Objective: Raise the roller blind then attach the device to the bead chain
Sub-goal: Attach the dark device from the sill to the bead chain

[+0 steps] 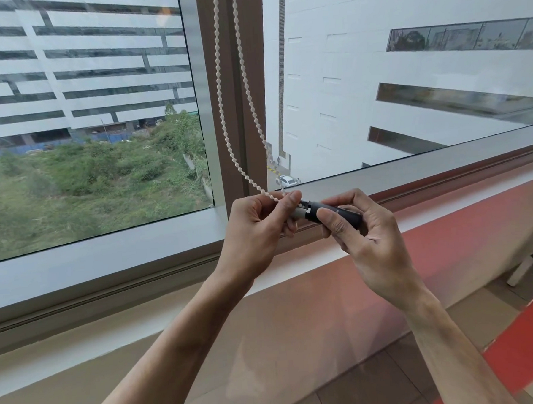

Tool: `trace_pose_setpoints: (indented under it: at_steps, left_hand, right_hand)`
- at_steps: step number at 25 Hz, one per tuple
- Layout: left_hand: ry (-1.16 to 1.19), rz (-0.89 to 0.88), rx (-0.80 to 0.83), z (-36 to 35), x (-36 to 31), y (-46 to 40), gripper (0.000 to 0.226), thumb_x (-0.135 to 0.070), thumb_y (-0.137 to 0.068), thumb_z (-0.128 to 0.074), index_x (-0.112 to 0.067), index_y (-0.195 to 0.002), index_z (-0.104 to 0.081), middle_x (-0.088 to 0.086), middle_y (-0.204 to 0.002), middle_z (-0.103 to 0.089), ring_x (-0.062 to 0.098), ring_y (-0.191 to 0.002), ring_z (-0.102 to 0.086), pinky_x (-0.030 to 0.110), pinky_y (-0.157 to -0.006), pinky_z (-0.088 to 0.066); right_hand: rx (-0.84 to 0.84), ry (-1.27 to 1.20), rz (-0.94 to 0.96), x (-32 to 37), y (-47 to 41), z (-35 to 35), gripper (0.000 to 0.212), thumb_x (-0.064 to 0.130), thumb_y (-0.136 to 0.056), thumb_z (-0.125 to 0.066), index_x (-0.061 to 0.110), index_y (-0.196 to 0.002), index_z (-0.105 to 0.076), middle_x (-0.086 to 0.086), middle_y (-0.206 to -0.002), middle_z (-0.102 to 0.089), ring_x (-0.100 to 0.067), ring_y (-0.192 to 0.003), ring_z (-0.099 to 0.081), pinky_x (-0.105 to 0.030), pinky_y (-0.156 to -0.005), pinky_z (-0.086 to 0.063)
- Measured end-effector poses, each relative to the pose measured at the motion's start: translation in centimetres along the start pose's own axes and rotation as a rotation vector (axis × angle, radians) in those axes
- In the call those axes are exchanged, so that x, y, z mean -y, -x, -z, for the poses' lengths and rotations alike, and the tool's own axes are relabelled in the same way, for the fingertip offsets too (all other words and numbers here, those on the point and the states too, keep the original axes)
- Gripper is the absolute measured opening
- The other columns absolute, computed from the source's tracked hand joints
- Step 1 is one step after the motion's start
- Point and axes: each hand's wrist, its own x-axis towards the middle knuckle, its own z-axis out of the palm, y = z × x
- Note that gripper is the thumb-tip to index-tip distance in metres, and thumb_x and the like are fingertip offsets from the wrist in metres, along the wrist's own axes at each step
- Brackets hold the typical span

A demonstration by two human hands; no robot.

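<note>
A wide window [85, 118] fills the far side of the scene, its smooth grey frame [107, 259] running along the bottom and a brown upright post [231, 80] dividing the glass into 2 panes. Below it a flat sill [446, 238], pale with a reddish cast, slopes off to the right. No blind fabric shows over the glass.

Both forearms reach up from the near edge and meet just in front of the lower frame, a little right of the post. The left hand [254, 233] has its grip closed: thumb and forefinger pinch the bottom of the bead chain [223, 111] against the pale end of the device [330, 212], with the other fingers curled under. The right hand [362, 230] has its grip wrapped around the dark body of the device, thumb pressed on the near side and fingers folded over the far side.

The device is a short, smooth black cylinder lying nearly level, with a white notched cap at its left end; that cap sits against the left fingertips.

The bead chain is a loop of small white plastic beads, hanging in 2 strands down the post from the top edge and curving right into the left hand. Whether the beads are seated in the cap cannot be told.
</note>
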Motion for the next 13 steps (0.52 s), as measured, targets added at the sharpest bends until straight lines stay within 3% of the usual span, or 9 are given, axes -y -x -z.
trace_pose_setpoints:
  at_steps: [4, 8, 13]
  left_hand:
    - [0.005, -0.044, -0.015, -0.55, 0.28, 0.44, 0.034, -0.018, -0.099, -0.059, 0.008, -0.079, -0.069, 0.013, -0.064, -0.063, 0.018, -0.054, -0.056, 0.027, -0.052, -0.049]
    - [-0.065, -0.114, -0.039, -0.66, 0.19, 0.52, 0.039, -0.017, -0.098, -0.06, 0.006, -0.068, -0.069, 0.024, -0.069, -0.065, 0.022, -0.056, -0.058, 0.031, -0.053, -0.051]
    - [-0.168, -0.205, -0.055, -0.7, -0.26, 0.49, 0.044, -0.024, -0.096, -0.06, 0.003, -0.061, -0.066, 0.018, -0.059, -0.063, 0.036, -0.075, -0.066, 0.041, -0.058, -0.052]
  right_hand:
    - [-0.002, -0.005, -0.015, -0.11, -0.01, -0.14, 0.017, 0.039, -0.086, -0.066, 0.024, -0.093, -0.065, 0.011, -0.069, -0.069, -0.001, -0.062, -0.059, -0.008, -0.061, -0.042]
    - [0.006, -0.014, -0.051, -0.08, -0.15, 0.0, 0.01, 0.033, -0.089, -0.065, 0.023, -0.088, -0.065, 0.007, -0.062, -0.063, -0.003, -0.055, -0.054, -0.008, -0.056, -0.04]
    - [0.011, -0.078, -0.128, 0.38, -0.43, -0.13, 0.013, 0.035, -0.09, -0.062, 0.029, -0.079, -0.064, 0.002, -0.057, -0.054, -0.01, -0.051, -0.041, -0.017, -0.047, -0.033]
